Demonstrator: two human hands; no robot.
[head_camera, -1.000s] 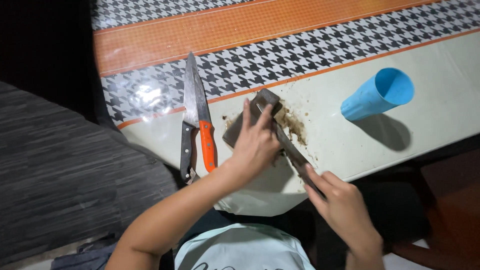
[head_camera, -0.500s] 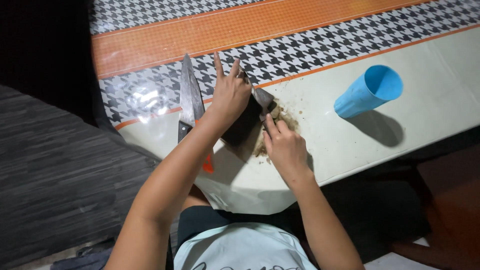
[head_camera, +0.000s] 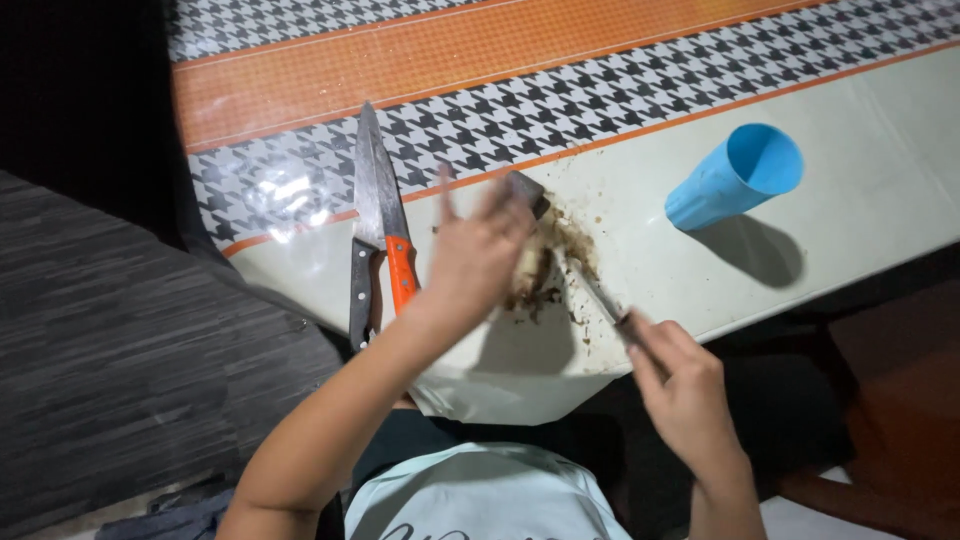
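Broadly, we see the table (head_camera: 880, 190) first, covered in a plastic cloth with a cream border, an orange band and a black-and-white houndstooth strip. On the cream part lies a blue plastic cup (head_camera: 735, 177) on its side, its mouth facing up and right; nothing shows inside it. Our left hand (head_camera: 478, 255) is blurred, fingers spread, over a dark sharpening stone (head_camera: 527, 190) that sits in a brown muddy smear (head_camera: 560, 262). Our right hand (head_camera: 685, 395) is closed around the handle of a thin knife (head_camera: 598, 297), whose blade slants up toward the stone. Left of the stone, two more knives lie side by side: a black-handled knife (head_camera: 362, 262) and an orange-handled knife (head_camera: 398, 262).
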